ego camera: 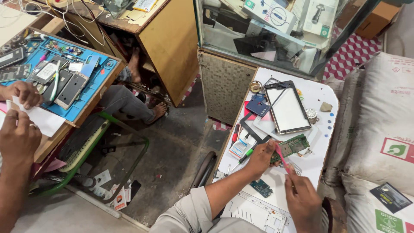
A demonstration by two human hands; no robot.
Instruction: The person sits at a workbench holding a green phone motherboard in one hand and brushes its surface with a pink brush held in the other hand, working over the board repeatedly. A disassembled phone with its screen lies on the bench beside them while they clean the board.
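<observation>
The white bench (321, 97) holds a big flat tablet with a white screen and black frame (287, 107). Just below it lies the green circuit board (292, 146). The left hand (260, 159) presses its near edge, fingers curled on it. The right hand (303, 199) is closed around a thin pink stick tool (281, 155), whose tip touches the board. If the stick pushes too hard, I think the board could slide or a tiny part could snap. Beside the bench sits a pale sack with a red and green square label (397, 149). White boxes (269, 13) lie in the glass case above.
</observation>
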